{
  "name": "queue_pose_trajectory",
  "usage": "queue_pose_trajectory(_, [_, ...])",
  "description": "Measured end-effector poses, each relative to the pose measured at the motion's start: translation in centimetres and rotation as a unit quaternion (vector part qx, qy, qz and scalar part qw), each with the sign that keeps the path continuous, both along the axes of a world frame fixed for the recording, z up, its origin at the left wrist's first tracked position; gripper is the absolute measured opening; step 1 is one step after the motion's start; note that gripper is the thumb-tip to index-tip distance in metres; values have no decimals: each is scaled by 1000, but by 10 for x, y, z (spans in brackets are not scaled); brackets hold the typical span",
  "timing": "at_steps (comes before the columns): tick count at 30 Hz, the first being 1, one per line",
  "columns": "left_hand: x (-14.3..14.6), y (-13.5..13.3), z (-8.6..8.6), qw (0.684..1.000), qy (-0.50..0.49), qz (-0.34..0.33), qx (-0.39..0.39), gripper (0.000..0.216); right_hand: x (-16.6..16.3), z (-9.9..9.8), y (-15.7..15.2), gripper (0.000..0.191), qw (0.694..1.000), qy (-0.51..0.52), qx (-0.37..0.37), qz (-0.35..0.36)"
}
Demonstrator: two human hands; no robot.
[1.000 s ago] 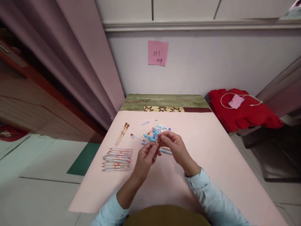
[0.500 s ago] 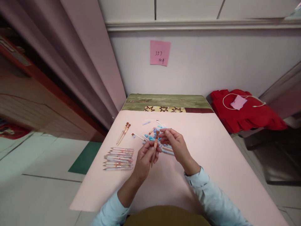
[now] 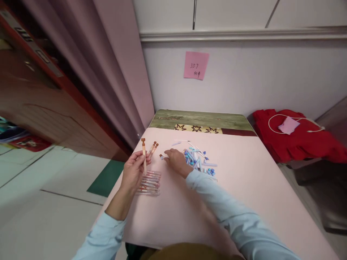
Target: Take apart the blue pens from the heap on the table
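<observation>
The left hand [image 3: 135, 167] holds a beige pen with a brown topper [image 3: 144, 153] between thumb and fingers; the pen stands nearly upright, topper uppermost, above the left part of the pale pink table cover [image 3: 173, 213]. The right hand [image 3: 177, 161] is positioned low over the cover, fingers drawn together and directed left, just beside a small brown-and-lilac piece [image 3: 161, 156]. Whether its fingertips grip anything cannot be determined. Two further brown-topped pens [image 3: 153, 147] lie side by side, slanted, just beyond the left hand. A row of patterned pens [image 3: 151, 184] lies near the left wrist, partly covered by that hand. To the right of the right hand is a loose pile of blue and lilac pen parts [image 3: 193, 157]. A thin white rod with a dark tip [image 3: 182, 140] lies at the far side of the pile.
</observation>
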State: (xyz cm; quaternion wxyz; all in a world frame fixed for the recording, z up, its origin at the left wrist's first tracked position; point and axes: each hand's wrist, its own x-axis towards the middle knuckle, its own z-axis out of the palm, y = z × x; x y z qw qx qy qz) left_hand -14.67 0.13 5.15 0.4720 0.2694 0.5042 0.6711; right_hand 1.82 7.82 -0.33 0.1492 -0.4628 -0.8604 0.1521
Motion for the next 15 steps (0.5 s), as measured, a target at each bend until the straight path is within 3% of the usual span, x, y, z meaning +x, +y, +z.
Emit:
queue_pose_trajectory(6, [-13,20,-26,998,14,24,-49,40,-30,-11,11,21,995,-61,22,73])
queue_pose_trajectory(11, [-8,32,-48,986,140,6,-95,45,-6,-13,8,24,993,-95,33,66])
queue_pose_trajectory(15, [2,47,-62,963,232,1,-136,35,22,-7,-1,26,994,-94,42,20])
